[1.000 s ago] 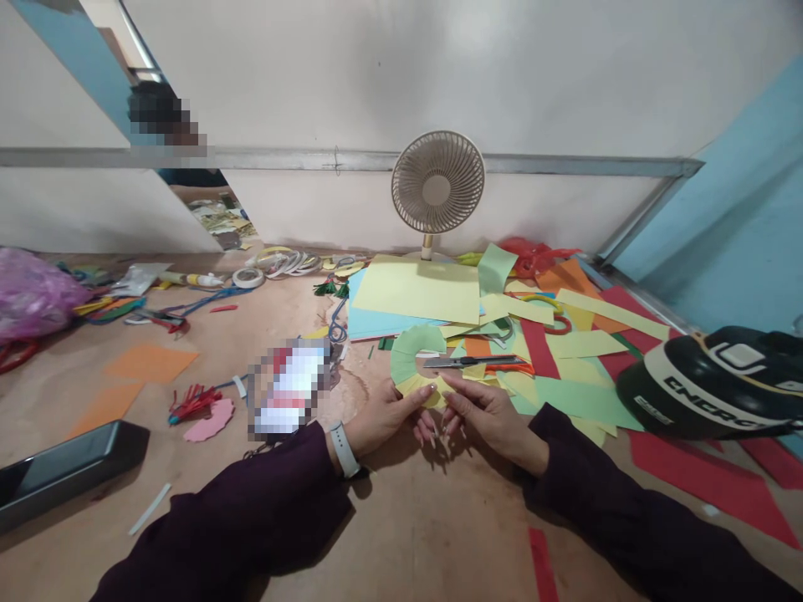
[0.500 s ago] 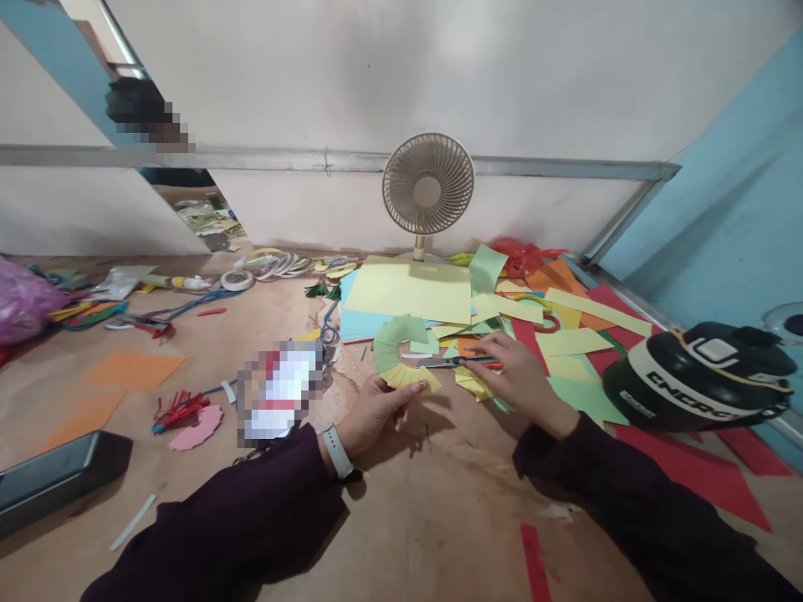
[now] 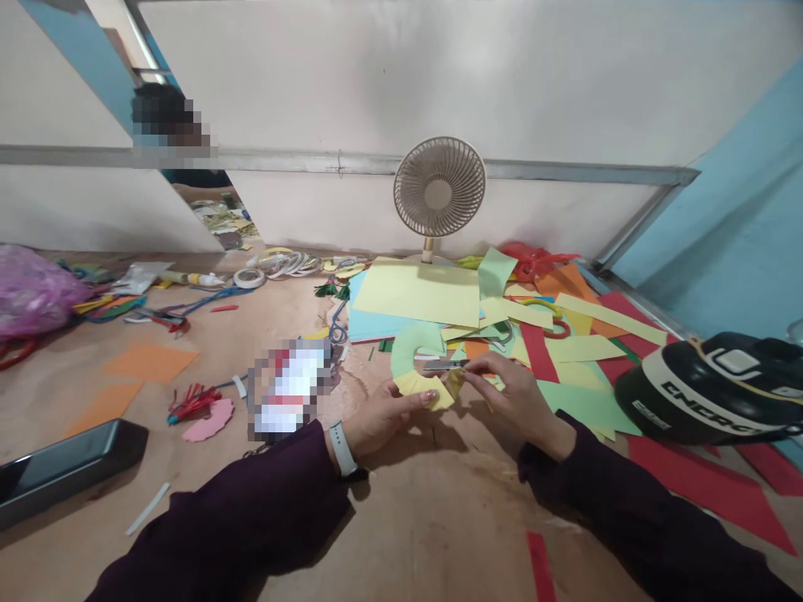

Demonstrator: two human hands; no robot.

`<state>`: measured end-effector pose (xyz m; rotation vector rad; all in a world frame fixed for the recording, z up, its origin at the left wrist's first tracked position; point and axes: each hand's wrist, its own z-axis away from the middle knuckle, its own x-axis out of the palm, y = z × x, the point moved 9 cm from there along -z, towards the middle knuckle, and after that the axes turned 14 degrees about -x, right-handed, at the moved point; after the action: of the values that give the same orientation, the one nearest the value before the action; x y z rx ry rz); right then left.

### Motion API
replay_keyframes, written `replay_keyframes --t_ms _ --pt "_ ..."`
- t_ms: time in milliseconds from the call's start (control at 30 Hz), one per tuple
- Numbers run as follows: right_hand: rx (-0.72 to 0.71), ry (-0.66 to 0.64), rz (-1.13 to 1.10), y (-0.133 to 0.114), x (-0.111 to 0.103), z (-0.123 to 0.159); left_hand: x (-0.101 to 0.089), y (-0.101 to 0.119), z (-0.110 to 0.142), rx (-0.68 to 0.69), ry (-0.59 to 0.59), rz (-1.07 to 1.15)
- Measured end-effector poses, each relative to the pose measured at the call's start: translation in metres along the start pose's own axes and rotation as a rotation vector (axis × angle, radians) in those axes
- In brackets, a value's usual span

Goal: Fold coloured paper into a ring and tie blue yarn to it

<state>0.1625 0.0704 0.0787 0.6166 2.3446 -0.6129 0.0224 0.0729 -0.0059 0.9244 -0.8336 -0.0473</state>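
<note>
Paper ring (image 3: 411, 349) part done, gap left; left hand (image 3: 382, 414) has fingers clamped on it, right hand (image 3: 511, 397) by yellow paper (image 3: 455, 385) (can't tell if its fingers pinch).

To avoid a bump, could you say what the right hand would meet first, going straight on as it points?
Likely the pleated yellow end of the curved paper piece in the left hand; the grey metal cutter blade lies close to that line, and depth is unclear.
</note>
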Motion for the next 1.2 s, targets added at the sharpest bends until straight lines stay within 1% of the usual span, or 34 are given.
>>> replay_keyframes --t_ms 67,167,200,267,367,433,533,633,767,833,933,1000,1133,1200 --pt "-0.128 -0.010 0.062 -0.021 0.004 0.001 0.004 -0.005 -0.001 -0.037 -0.050 0.019" --pt "-0.355 -0.034 0.211 -0.050 0.011 0.005 0.004 -0.009 -0.001 -0.051 -0.071 0.030" --pt "-0.403 -0.045 0.248 -0.056 0.013 0.006 0.004 -0.009 -0.001 -0.045 -0.068 0.038" --pt "-0.444 -0.089 0.290 -0.061 0.017 0.006 0.002 -0.006 -0.001 -0.017 -0.053 0.059" --pt "-0.417 -0.206 0.268 -0.057 0.023 0.005 0.002 0.001 -0.001 0.019 -0.056 0.092" --pt "-0.378 -0.225 0.202 -0.052 0.023 0.004 0.002 0.005 -0.002 0.032 -0.057 0.103" --pt "-0.309 -0.149 0.052 -0.043 0.019 0.002 0.000 0.007 -0.002 0.026 -0.045 0.096" --pt "-0.280 -0.055 -0.090 -0.039 0.013 0.000 0.001 0.004 -0.002 -0.017 -0.069 0.082" --pt "-0.227 0.088 -0.139 -0.036 -0.003 -0.001 0.002 -0.004 -0.001 -0.077 -0.074 0.047" --pt "-0.121 0.105 -0.165 -0.028 -0.004 0.001 0.002 -0.007 -0.001 -0.090 -0.065 0.009" --pt "0.101 0.040 -0.251 -0.010 0.007 0.008 0.001 -0.009 0.000 -0.088 -0.048 -0.069" --pt "0.174 0.013 -0.301 -0.004 0.013 0.011 0.000 -0.010 0.000 -0.084 -0.029 -0.115" --pt "0.101 0.060 -0.276 -0.009 0.008 0.004 -0.002 -0.010 -0.001 -0.068 -0.007 -0.128" --pt "0.108 0.078 -0.270 -0.010 0.005 0.002 -0.003 -0.009 -0.002 -0.054 0.001 -0.114"
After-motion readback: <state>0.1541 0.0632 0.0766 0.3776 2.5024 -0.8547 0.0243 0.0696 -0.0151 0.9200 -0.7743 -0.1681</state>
